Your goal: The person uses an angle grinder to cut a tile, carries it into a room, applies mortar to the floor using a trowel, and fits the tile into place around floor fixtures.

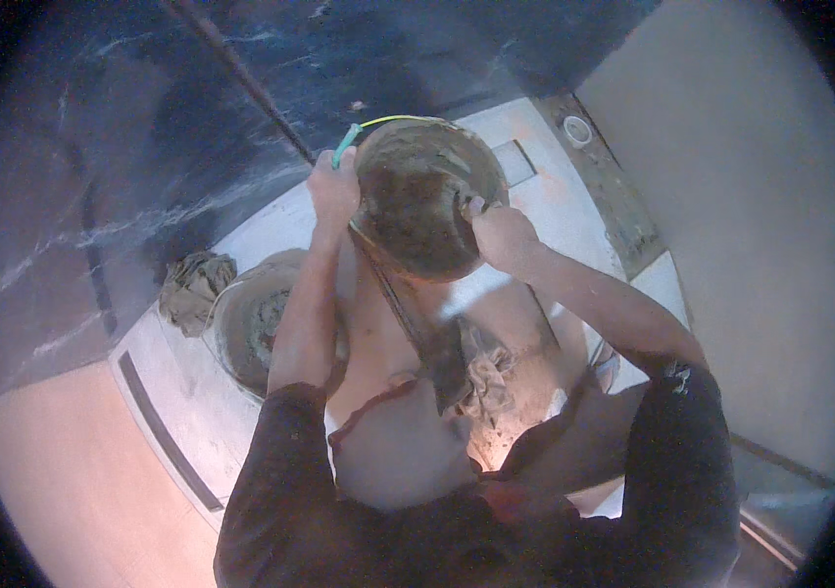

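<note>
A round bucket [422, 211] is tilted so that its mouth faces me, its inside coated with brown-grey muck. Its thin yellow-green wire handle [393, 120] has a teal grip [344, 145]. My left hand [334, 188] is closed at the bucket's left rim, by the teal grip. At the right part of the mouth is my right hand [504, 237], its fingers bent closed; whatever they hold is hidden. Below the bucket, between my legs, lie a long dark strip [413, 318] and a crumpled pale rag [488, 384].
A second bucket [241, 318] with greyish contents stands left of my left forearm, beside a bunched dirty cloth [197, 289]. Dark veined marble [143, 167] rises at the far left. A small white ring-shaped thing [577, 129] lies on a narrow board [613, 186] at right.
</note>
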Action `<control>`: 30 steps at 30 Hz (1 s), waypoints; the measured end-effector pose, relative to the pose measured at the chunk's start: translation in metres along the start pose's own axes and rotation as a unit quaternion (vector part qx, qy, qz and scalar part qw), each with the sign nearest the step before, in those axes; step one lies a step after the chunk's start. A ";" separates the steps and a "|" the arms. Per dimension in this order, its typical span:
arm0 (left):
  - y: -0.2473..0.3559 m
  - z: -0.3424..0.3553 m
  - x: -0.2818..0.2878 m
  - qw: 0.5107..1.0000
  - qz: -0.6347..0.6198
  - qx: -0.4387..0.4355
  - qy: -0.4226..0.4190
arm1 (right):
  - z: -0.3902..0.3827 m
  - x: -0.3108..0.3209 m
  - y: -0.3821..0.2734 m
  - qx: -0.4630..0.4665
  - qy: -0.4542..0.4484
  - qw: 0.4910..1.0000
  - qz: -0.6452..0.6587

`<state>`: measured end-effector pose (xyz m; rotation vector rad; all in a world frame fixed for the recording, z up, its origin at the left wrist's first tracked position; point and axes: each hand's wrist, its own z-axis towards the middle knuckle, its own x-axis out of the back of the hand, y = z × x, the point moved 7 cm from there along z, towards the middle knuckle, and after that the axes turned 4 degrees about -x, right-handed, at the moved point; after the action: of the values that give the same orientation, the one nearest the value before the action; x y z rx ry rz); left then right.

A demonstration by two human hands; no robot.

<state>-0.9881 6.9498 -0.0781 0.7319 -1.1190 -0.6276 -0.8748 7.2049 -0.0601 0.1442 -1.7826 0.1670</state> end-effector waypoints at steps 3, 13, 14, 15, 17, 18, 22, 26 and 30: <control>0.027 -0.010 -0.007 0.997 -0.042 -0.065 -0.003 | -0.022 0.010 0.021 -0.003 -0.032 0.999 0.022; 0.057 -0.033 -0.012 0.990 0.051 -0.127 -0.046 | 0.010 -0.072 0.049 0.031 -0.024 0.980 0.194; 0.052 -0.031 -0.005 0.988 0.078 -0.133 -0.026 | 0.014 -0.075 0.035 -0.029 -0.039 0.975 0.219; 0.059 -0.034 -0.008 0.985 0.098 -0.142 -0.022 | 0.009 -0.088 0.035 -0.008 -0.033 0.972 0.233; 0.062 -0.036 -0.016 0.986 0.083 -0.131 -0.065 | -0.003 -0.106 0.024 0.058 -0.004 0.971 0.231; 0.056 -0.033 -0.015 0.986 0.075 -0.138 -0.061 | -0.005 -0.099 0.012 0.110 0.020 0.971 0.209; 0.084 -0.036 -0.024 0.985 0.038 -0.167 -0.035 | -0.033 -0.088 -0.029 0.175 0.087 0.960 0.200; 0.087 -0.045 -0.017 0.983 0.031 -0.176 -0.045 | -0.043 -0.092 -0.028 0.100 0.017 0.943 0.318; 0.093 -0.055 -0.009 0.987 0.022 -0.157 -0.033 | -0.082 -0.044 0.012 -0.063 -0.075 0.884 0.458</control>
<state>-0.9315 7.0254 -0.0241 0.4164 -1.0618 -0.7739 -0.7893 7.2329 -0.0862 -0.8204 -1.8825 0.7270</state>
